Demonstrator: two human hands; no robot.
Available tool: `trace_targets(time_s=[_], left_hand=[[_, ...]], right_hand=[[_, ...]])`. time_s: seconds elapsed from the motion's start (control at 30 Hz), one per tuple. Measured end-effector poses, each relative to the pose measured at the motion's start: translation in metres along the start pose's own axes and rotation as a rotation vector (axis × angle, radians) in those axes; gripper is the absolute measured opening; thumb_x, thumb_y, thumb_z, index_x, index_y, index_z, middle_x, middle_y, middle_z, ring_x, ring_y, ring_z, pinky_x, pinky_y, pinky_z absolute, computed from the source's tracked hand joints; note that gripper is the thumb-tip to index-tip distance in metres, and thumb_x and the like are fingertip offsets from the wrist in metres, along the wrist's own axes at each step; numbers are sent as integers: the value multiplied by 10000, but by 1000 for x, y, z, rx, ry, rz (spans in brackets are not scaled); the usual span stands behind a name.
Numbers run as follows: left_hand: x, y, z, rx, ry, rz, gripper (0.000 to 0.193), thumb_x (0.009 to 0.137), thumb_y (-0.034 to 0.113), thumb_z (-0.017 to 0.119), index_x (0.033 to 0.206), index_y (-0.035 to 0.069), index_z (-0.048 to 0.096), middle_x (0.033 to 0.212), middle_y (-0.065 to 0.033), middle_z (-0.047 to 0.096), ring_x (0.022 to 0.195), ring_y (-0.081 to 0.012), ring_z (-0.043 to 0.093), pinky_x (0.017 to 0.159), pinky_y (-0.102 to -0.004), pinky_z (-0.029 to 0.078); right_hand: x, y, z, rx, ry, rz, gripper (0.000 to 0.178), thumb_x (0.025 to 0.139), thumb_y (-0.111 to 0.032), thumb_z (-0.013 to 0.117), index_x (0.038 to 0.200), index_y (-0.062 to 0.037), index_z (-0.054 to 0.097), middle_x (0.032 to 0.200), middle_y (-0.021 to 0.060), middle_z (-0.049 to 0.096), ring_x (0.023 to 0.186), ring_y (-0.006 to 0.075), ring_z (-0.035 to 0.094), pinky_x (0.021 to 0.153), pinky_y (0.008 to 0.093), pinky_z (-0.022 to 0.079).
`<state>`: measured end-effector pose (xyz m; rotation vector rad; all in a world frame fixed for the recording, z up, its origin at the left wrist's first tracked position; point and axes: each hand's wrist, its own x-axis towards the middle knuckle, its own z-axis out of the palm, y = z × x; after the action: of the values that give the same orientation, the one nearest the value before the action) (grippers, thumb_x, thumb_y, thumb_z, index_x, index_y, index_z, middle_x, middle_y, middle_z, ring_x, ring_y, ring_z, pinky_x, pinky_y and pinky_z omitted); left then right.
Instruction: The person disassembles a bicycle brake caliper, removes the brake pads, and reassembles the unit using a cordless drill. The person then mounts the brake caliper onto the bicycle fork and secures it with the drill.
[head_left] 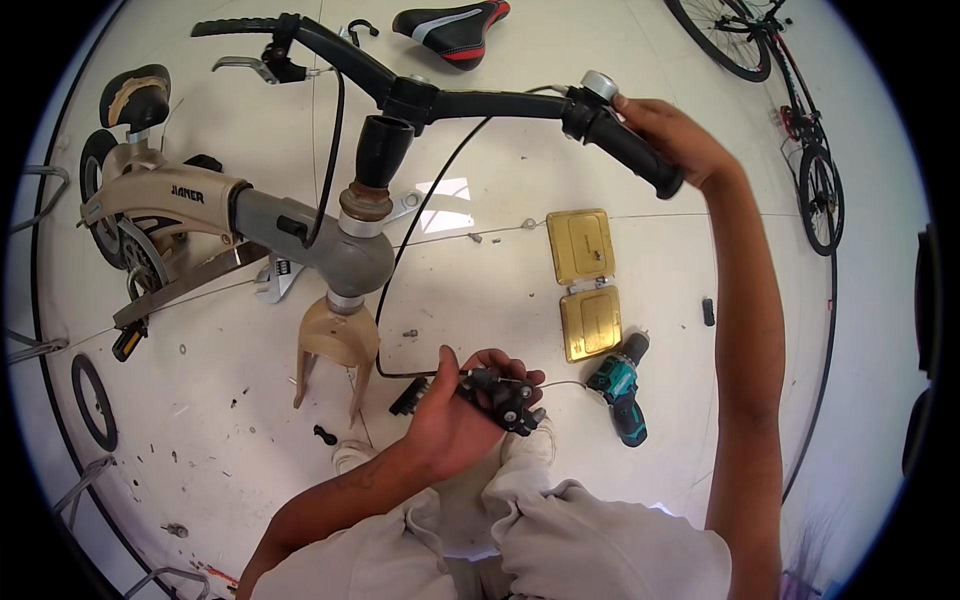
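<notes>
A black brake caliper (500, 398) rests in my left hand (445, 425), which is closed around it with the palm up. From it a black brake cable (383, 310) runs up to the handlebar (500, 104). My right hand (680, 140) curls its fingers just beyond the black right grip (632, 150), beside a silver bell (599, 86); what those fingers press on is hidden. The handlebar stands on a grey-and-beige bicycle frame (300, 230), whose beige fork (338, 345) has no wheel in it.
On the tiled floor lie a teal cordless drill (620, 388), an opened gold case (582, 245), an adjustable wrench (275, 280), a black-and-red saddle (455, 32) and a loose tyre (93, 402). Small bolts are scattered about. Another bicycle (795, 110) is at the far right.
</notes>
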<state>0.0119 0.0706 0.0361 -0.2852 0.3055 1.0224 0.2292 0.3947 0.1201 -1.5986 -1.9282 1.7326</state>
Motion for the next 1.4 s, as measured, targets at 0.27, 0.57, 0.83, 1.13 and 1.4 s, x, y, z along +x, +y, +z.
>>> trace_targets(time_s=[0.27, 0.57, 0.83, 1.13, 1.4], left_hand=[[-2, 6, 0, 5, -14, 5, 669, 869, 703, 436, 1112, 89, 540, 1124, -107, 564, 1244, -326, 436, 1072, -468, 349], [-1, 7, -1, 40, -95, 14, 654, 857, 683, 483, 1169, 108, 512, 1255, -140, 517, 1322, -331, 376, 1119, -457, 301], [8, 19, -6, 345, -131, 238, 651, 742, 308, 747, 1298, 168, 437, 1505, -136, 287, 1465, -275, 131, 1190, -433, 91], [18, 6, -55, 895, -35, 36, 996, 703, 289, 829, 1476, 114, 225, 1494, -103, 287, 1349, -266, 366, 1059, -415, 354], [-49, 45, -77, 1090, -12, -284, 266, 892, 66, 622, 1151, 28, 575, 1155, -145, 588, 1086, -226, 582, 946, -339, 461]], right_hand=[[-3, 19, -4, 14, -50, -182, 466, 864, -118, 615, 1276, 83, 529, 695, -43, 582, 488, -3, 438, 397, 156, 328], [-23, 21, 24, 33, 288, -121, 502, 956, -333, 535, 1297, 36, 546, 978, 78, 641, 871, 127, 572, 822, 250, 447], [-158, 88, 219, 493, -13, -54, 509, 1021, -429, 386, 1267, 0, 510, 1075, 129, 598, 923, 177, 589, 822, 323, 481], [-145, 120, 246, 1194, 12, 135, 471, 992, -356, 508, 1297, 2, 472, 1212, 117, 575, 1086, 198, 567, 903, 344, 463], [-135, 136, 204, 1036, -97, -69, 619, 773, 66, 656, 1347, -33, 446, 1362, 138, 485, 1263, 243, 470, 1036, 369, 390]])
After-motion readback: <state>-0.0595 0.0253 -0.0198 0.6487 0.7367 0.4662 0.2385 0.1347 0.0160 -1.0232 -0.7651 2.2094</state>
